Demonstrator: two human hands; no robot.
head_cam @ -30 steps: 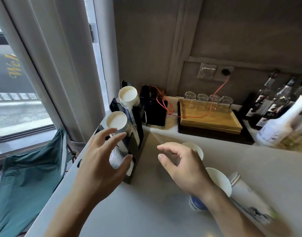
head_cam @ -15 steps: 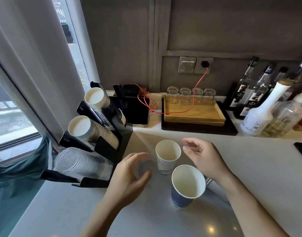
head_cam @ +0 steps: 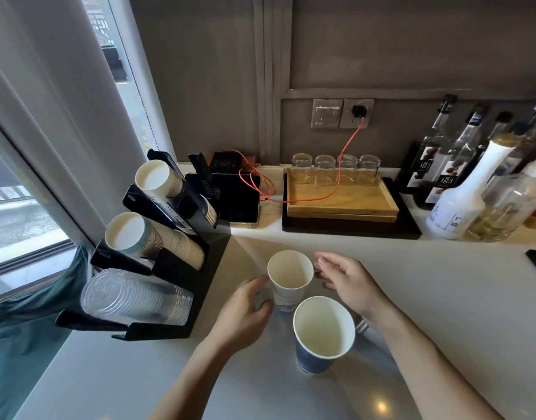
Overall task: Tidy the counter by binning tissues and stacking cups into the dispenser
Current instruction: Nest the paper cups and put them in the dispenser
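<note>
A small white paper cup (head_cam: pixel 290 277) stands upright on the grey counter (head_cam: pixel 442 313). A taller blue paper cup (head_cam: pixel 322 334) stands just in front of it. My left hand (head_cam: pixel 245 313) curls at the white cup's lower left side, thumb and fingertips right beside it. My right hand (head_cam: pixel 348 283) hovers at the cup's right, fingers spread near the rim. The black cup dispenser (head_cam: pixel 206 268) at the left holds two tilted stacks of paper cups (head_cam: pixel 130 234) and, lowest, clear plastic cups (head_cam: pixel 133 295). No tissue is in view.
A dark green bag (head_cam: pixel 33 328) hangs below the counter's left edge. At the back are a black device with a red cable (head_cam: pixel 239 201), a wooden tray (head_cam: pixel 342 201) with glass jars, and several bottles (head_cam: pixel 454 195) at the right. Part of another cup (head_cam: pixel 363 325) shows under my right forearm.
My left hand has left the dispenser and come to the white cup's left side. My right hand has settled at the cup's right. The view has swung right and pulled back.
</note>
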